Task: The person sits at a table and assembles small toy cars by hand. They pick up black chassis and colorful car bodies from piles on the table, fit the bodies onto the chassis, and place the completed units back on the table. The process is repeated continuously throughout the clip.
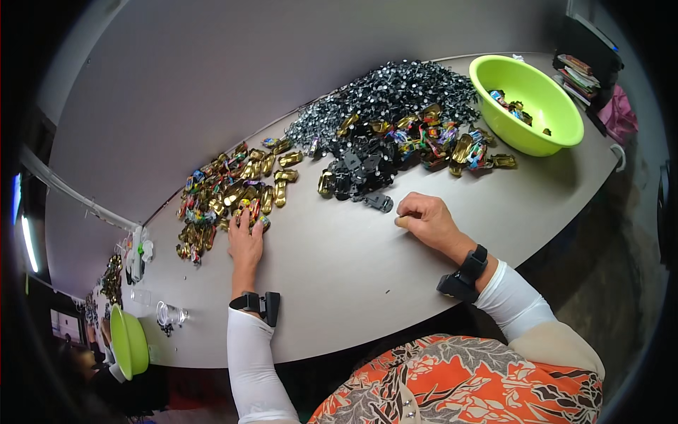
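The grey desk (325, 297) carries gold toy cars (280, 193), black plastic pieces (361, 172), a heap of small shiny parts (395, 86), a green bowl (549, 99) and a clear cup (169, 314)

Lt grey table (318, 297), grey partition (212, 71) behind, dark floor (593, 254) R, bright tube light (30, 244) far L

The left arm (253, 367) came straight in from the lower edge, its wrist nearly in line. The left hand (245, 246) was palm down, fingers (245, 220) extended and slightly parted. The right arm (514, 298) slanted inward from a bent elbow. The right hand (429, 222) (well apart from the left) had its fingers curled in toward the thumb, back uppermost.
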Motion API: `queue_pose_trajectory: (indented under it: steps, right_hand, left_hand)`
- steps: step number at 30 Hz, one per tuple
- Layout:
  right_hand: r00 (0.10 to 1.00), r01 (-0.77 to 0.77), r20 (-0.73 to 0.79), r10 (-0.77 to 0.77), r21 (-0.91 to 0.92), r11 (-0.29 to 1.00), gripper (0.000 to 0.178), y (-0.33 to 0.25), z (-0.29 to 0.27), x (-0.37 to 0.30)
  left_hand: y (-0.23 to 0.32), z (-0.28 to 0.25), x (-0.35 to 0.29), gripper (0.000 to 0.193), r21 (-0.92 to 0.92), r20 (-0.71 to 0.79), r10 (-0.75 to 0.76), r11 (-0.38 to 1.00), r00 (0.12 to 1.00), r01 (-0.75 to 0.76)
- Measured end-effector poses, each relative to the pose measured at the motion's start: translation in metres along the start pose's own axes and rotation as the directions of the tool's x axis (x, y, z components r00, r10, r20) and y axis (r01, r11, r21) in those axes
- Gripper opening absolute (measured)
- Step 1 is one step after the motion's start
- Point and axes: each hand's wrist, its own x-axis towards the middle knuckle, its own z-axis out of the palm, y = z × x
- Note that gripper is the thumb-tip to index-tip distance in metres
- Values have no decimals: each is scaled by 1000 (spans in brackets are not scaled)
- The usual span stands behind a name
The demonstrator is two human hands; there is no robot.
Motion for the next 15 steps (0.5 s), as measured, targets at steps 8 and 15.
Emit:
queue_pose_trajectory:
  steps: [8,15]
  right_hand:
    - [999,-18,-32,17,-27,999,9,4,-1,3]
    - [995,65,-70,-69,-54,996,8,5,3,9]
  left_hand:
    - [110,5,-6,40,-128,-228,374,904,899,-409]
    - [183,44,-8,34,-226,-159,466,841,870,-492]
